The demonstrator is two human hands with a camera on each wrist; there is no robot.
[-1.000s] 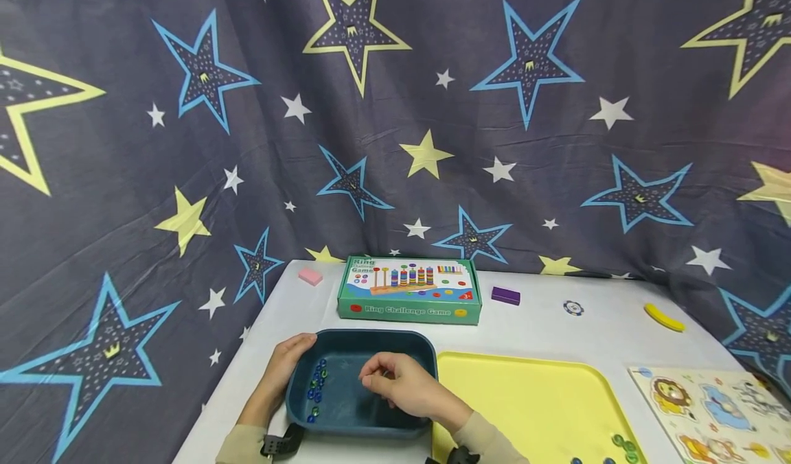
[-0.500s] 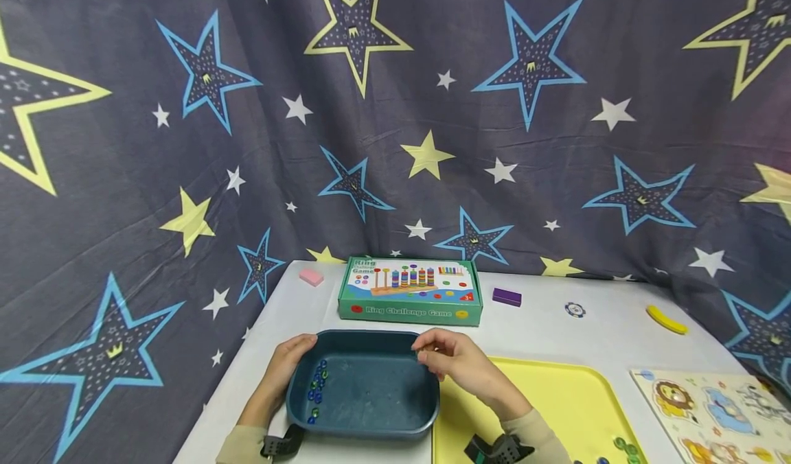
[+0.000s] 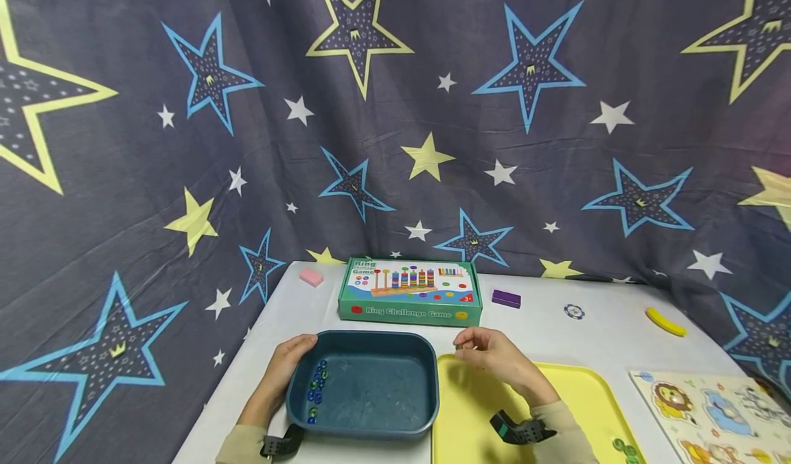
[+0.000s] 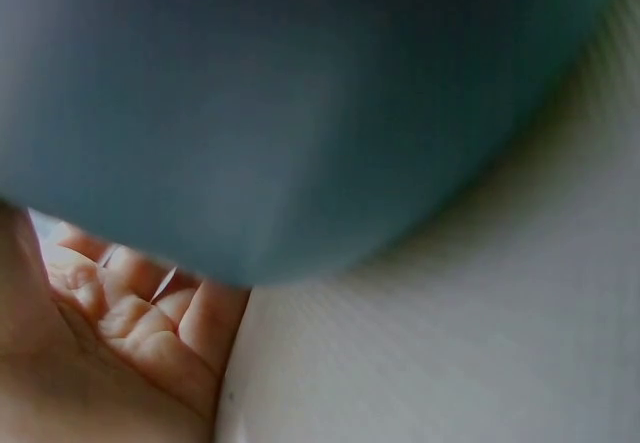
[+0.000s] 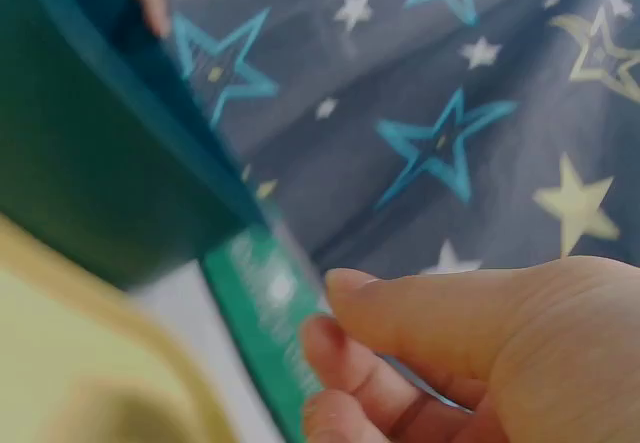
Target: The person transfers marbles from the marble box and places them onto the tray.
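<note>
My left hand [image 3: 289, 364] grips the left rim of a dark teal plastic bin [image 3: 364, 435]; in the left wrist view its palm and fingers [image 4: 150, 313] lie against the bin's outside. Blue and green glass marbles [image 3: 318, 380] lie in a loose row along the bin's left side. Right of the bin, my right hand [image 3: 500, 361] is raised over the far left part of a yellow tray [image 3: 556, 388]. Its thumb and forefinger pinch a small dark marble [image 3: 459, 346], mostly hidden by the fingertips. In the right wrist view the thumb [image 5: 400, 308] covers it.
Several green marbles [image 3: 627, 450] lie at the tray's right. Behind the bin sits a ring game box [image 3: 409, 299], between a pink block [image 3: 311, 276] and a purple block [image 3: 506, 298]. A poker chip [image 3: 574, 311], toy banana [image 3: 665, 322] and animal puzzle [image 3: 711, 409] are at right.
My right hand has moved right, from inside the bin, across its right rim, to above the yellow tray, fingertips still pinched. The left hand keeps its place on the bin's rim.
</note>
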